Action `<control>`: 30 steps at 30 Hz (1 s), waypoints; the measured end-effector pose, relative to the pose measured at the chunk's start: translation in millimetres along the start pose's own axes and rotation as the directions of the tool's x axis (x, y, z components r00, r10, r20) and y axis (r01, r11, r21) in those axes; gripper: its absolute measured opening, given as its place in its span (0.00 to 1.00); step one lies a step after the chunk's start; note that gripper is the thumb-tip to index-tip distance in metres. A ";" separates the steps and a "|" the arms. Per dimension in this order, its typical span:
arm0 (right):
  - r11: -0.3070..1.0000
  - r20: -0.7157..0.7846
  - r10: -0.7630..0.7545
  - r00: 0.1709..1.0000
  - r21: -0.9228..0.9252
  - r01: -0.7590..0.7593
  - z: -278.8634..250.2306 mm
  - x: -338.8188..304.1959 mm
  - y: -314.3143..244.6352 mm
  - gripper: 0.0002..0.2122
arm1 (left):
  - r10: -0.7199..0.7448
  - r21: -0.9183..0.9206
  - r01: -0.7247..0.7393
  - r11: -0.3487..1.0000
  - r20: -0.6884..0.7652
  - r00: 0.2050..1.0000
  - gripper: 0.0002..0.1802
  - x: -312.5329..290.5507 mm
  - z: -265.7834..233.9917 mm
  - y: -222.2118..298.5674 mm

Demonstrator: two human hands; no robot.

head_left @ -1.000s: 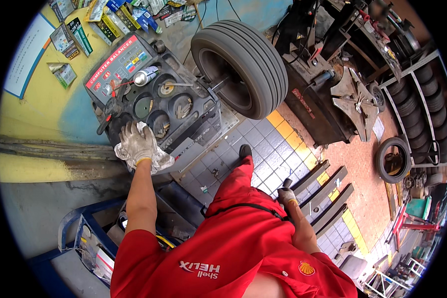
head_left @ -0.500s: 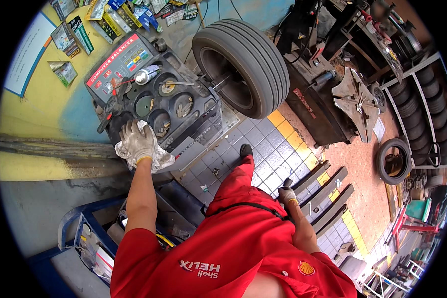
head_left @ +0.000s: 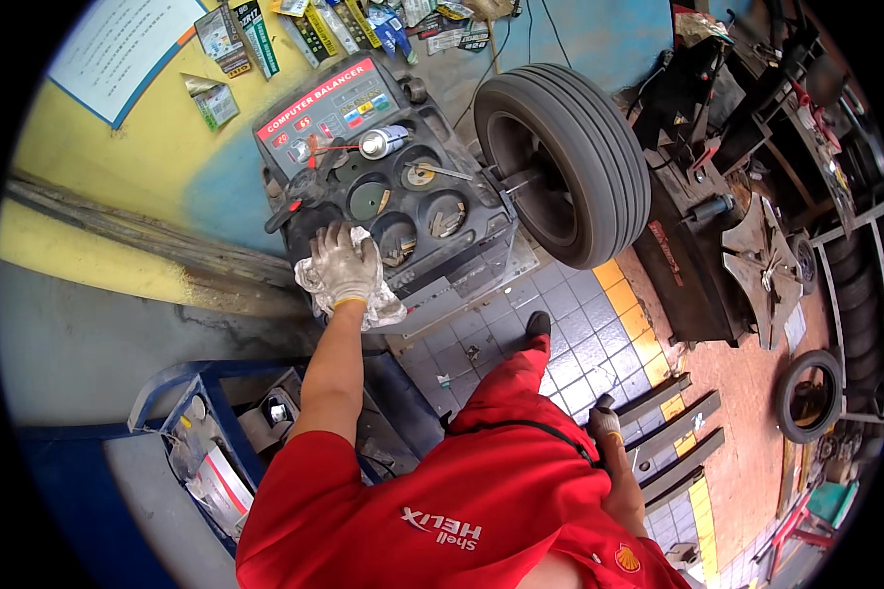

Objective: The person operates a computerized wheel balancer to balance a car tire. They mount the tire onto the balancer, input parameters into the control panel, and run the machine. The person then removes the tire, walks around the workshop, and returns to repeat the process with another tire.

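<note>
we are seeing the wheel (head_left: 599, 167) already sitting on the shaft (head_left: 526, 182) of the wheel balancer (head_left: 314, 103), loose weights (head_left: 448, 218) lying in its tray (head_left: 409, 204). our left arm is reaching forward, the gloved left hand (head_left: 342, 265) resting palm-down, fingers loosely spread, on a white rag (head_left: 387, 308) at the balancer's near corner. our gloved right hand (head_left: 605, 424) is hanging low; whether it is gripping anything, we cannot tell.

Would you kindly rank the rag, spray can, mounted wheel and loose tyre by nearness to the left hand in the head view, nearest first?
1. White rag: under the left hand.
2. Spray can: on the wheel balancer, ahead.
3. Mounted wheel: ahead, to the right.
4. Loose tyre: far right.
</note>
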State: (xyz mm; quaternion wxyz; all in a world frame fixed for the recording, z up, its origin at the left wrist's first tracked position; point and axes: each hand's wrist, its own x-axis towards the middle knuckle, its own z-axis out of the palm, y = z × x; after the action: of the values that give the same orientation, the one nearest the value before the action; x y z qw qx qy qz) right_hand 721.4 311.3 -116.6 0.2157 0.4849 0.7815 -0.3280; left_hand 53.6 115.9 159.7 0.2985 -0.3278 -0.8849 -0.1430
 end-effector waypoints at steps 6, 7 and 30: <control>0.938 0.041 -0.143 0.989 -0.312 0.148 -5.9 3.0 -5.5 0.10 | -0.019 0.001 0.019 1.000 0.021 1.000 0.25 -3.2 -0.3 -1.3; 0.936 0.042 -0.153 0.987 -0.315 0.159 -7.5 2.4 -7.0 0.10 | -0.022 0.003 0.022 1.000 0.026 0.999 0.25 -3.1 -0.7 -1.5; 0.965 -0.017 0.146 0.989 0.221 -0.138 3.0 7.1 6.1 0.13 | -0.036 -0.022 0.037 0.999 0.040 0.999 0.25 0.2 4.2 3.0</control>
State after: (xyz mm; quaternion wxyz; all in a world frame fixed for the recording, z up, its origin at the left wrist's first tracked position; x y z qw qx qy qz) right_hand 723.9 315.4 -125.2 0.1709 0.5657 0.7074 -0.3877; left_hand 53.7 120.1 156.7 0.2744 -0.3178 -0.8947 -0.1522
